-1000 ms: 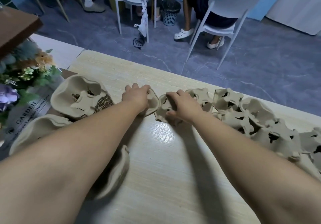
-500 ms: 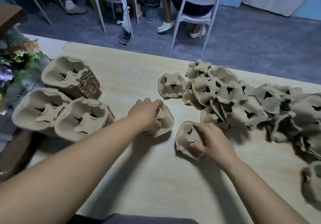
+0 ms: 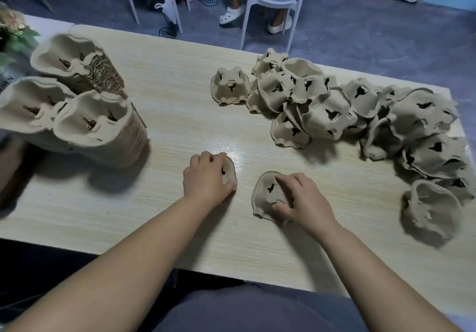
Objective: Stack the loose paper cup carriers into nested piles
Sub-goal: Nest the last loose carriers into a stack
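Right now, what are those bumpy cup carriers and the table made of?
The cup carriers look like moulded paper pulp: dull grey-beige, rough and matte, with soft wavy rims and torn-looking holes. The table looks like wood-grain laminate or sealed wood, hard to tell which: pale streaky grain with a faint glossy glare.

Soft overhead light here, cool and a touch dim. A pale glare streak sits on the table (image 3: 239,151) just past the left hand (image 3: 208,177). Shadows are blurry-edged and fall toward the viewer: under the stacks (image 3: 98,130), under the loose heap (image 3: 334,115), beside both forearms. Motion blur smears the stacks and the heap's far right. The carrier (image 3: 268,192) in the right hand (image 3: 306,197) looks sharper, its dark cutout clear. The wide lens bows the table's edges and stretches the corners. The floor (image 3: 360,35) reads blue-grey.
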